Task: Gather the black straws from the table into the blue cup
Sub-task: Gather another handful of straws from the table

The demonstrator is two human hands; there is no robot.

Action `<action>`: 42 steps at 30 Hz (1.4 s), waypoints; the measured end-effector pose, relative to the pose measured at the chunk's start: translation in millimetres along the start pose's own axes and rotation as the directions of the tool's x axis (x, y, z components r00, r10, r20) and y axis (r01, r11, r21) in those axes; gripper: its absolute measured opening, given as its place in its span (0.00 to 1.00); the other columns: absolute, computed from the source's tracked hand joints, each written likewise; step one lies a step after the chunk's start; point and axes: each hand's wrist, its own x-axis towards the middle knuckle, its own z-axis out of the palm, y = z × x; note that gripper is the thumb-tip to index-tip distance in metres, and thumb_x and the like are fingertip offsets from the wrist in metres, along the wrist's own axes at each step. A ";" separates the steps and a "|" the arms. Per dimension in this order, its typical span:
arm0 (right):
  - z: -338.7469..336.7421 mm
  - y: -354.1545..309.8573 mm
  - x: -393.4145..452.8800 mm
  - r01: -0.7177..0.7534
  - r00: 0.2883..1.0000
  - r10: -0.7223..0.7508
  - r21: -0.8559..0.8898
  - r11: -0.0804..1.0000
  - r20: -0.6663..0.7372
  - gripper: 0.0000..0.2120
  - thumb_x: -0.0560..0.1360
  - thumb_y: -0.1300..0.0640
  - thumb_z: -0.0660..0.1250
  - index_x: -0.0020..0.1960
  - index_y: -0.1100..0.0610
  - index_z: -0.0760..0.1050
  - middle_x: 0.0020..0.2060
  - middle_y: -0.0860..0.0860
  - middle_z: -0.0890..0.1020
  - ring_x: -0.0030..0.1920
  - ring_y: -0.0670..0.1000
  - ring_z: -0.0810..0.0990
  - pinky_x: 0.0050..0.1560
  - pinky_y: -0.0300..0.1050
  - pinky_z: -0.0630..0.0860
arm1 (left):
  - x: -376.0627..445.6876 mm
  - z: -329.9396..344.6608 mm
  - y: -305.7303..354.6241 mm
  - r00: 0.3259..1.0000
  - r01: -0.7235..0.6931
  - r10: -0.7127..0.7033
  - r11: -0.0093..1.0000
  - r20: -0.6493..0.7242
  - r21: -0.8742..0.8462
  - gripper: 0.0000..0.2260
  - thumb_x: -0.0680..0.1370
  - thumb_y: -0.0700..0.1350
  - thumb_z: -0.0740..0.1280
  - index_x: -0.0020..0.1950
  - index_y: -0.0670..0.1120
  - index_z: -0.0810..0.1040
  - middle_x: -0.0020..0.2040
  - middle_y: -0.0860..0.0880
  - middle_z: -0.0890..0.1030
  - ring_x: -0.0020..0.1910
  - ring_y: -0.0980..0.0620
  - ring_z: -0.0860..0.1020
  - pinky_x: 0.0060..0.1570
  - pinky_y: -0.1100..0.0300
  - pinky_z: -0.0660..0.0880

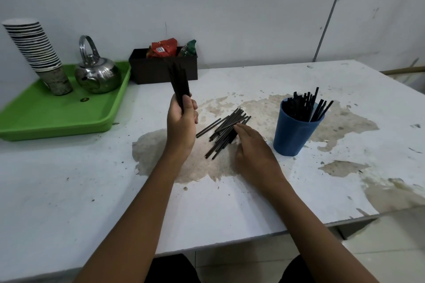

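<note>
Head view: left hand [181, 122] grips a straw bundle [179, 82]; right hand's [253, 151] fingertips [239, 127] touch the table's straw pile [226, 131].

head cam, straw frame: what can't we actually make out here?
- Bundle of straws in the left hand: motion-blurred, count unreadable.
- Right hand on the loose pile: fingertips point away, so no telling if it grips a straw.
- Blue cup: its wall hides the lower ends of the straws inside.
- Packets in the dark box: print too small.
- Paper cup stack: blurred near the frame edge.
</note>
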 end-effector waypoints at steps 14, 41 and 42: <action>-32.1 -56.0 43.3 0.145 0.989 -0.134 0.464 0.874 -0.058 0.32 0.74 0.74 0.50 0.74 0.52 0.65 0.71 0.48 0.70 0.73 0.46 0.66 0.68 0.34 0.61 | -2.8 -3.4 -17.2 0.985 0.080 -0.098 0.988 0.142 0.129 0.09 0.86 0.47 0.56 0.53 0.52 0.75 0.34 0.55 0.69 0.29 0.59 0.66 0.32 0.64 0.65; -52.1 -91.4 81.5 0.325 0.938 -0.335 0.114 0.939 0.087 0.36 0.71 0.75 0.53 0.75 0.54 0.65 0.74 0.53 0.68 0.74 0.54 0.65 0.72 0.45 0.65 | -4.0 -5.9 -26.0 0.977 -0.046 -0.005 0.972 0.214 0.232 0.09 0.83 0.55 0.58 0.45 0.53 0.70 0.32 0.59 0.70 0.29 0.62 0.69 0.32 0.69 0.66; -52.1 -90.0 80.7 0.323 0.938 -0.332 0.100 0.941 0.100 0.35 0.71 0.75 0.54 0.75 0.54 0.66 0.73 0.53 0.69 0.74 0.54 0.66 0.71 0.45 0.66 | -3.7 -5.9 -26.6 0.977 -0.047 -0.005 0.970 0.214 0.237 0.09 0.83 0.55 0.58 0.46 0.54 0.70 0.31 0.59 0.71 0.29 0.62 0.69 0.32 0.69 0.66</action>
